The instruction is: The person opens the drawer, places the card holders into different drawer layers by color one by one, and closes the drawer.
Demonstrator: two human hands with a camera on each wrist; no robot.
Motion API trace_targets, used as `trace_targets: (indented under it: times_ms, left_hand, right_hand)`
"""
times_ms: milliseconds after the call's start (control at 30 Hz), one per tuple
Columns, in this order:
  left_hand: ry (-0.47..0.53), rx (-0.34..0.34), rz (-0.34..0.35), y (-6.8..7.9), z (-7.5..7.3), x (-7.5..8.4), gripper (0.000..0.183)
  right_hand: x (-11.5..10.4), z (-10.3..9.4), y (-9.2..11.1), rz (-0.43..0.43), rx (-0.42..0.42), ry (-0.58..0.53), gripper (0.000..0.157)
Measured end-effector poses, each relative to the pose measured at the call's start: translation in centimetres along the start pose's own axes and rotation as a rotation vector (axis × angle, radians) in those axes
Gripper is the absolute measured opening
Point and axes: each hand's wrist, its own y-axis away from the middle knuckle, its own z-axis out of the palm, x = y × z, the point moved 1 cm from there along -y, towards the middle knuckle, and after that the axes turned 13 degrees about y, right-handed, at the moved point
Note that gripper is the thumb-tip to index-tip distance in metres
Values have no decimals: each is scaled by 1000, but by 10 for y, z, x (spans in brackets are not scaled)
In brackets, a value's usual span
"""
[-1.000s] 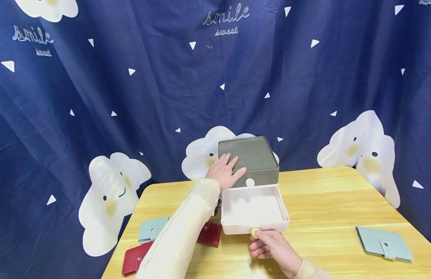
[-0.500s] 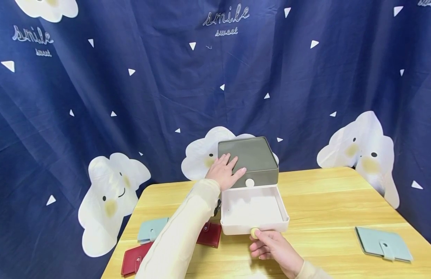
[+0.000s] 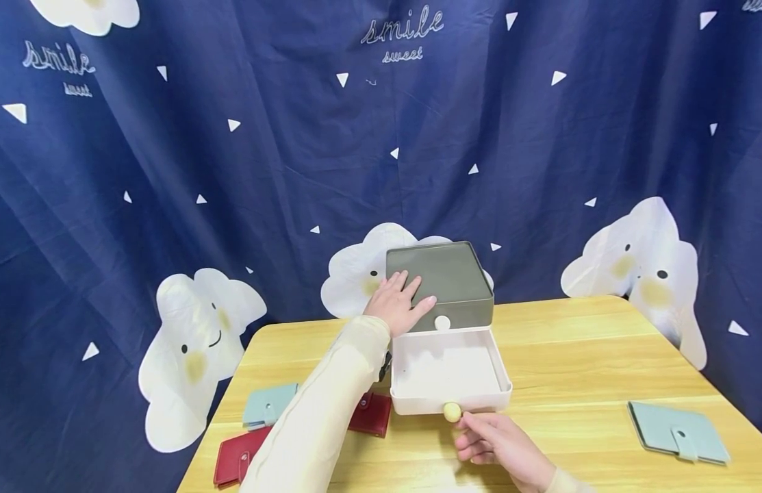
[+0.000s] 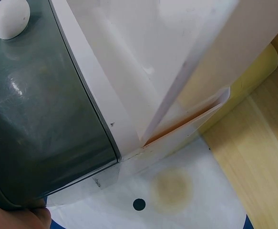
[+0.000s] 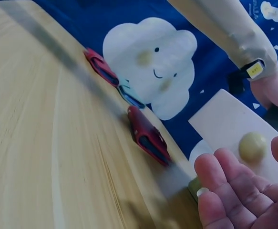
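A small desktop drawer box with a dark grey-green top [image 3: 445, 274] stands at the table's back edge. Its lower white drawer [image 3: 504, 363] is pulled out, and I see nothing lying inside. My left hand [image 3: 398, 306] rests with spread fingers on the left side of the top; in the left wrist view only part of that hand [image 4: 15, 214] shows at the corner. A round yellow knob [image 3: 452, 412] sits on the drawer's front. Just right of it is my right hand [image 3: 500, 445], its fingers loosely bent and apart from the knob, as the right wrist view confirms.
Left of the box lie a red wallet [image 3: 371, 414], a light blue wallet [image 3: 270, 405] and another red wallet [image 3: 237, 457], partly behind my left sleeve. A second light blue wallet [image 3: 679, 431] lies at the right. A blue curtain [image 3: 294, 171] hangs behind the table.
My right hand has let go of the yellow knob and shifted slightly right and down. The left hand and the drawer have stayed in place.
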Motion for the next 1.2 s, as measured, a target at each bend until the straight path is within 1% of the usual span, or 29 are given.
trace_targets:
  times_ms: [200,433,633,733,967,1200]
  left_hand:
    - [-6,-9,-4,-1,0,1,78]
    - [-4,-5,-2,-2,2,1,78]
    - [-7,-10,-1,-2,1,2,79]
    - [-9,-13,-5,-1,1,2,78]
    - [-3,-3,-2,-1,2,1,78]
    - [1,3,9,-1,1,-2,78]
  right_hand:
    - [1,-15,11,-5,-16,7,39]
    - [1,-39,22,16,-3,22,38]
    - [-3,-60,33,61,36,9,42]
    - [-5,-69,39,58,60,18,43]
    - [-12,-90,51,71,145,61,41]
    - [-12,-109,57,6,176,116,38]
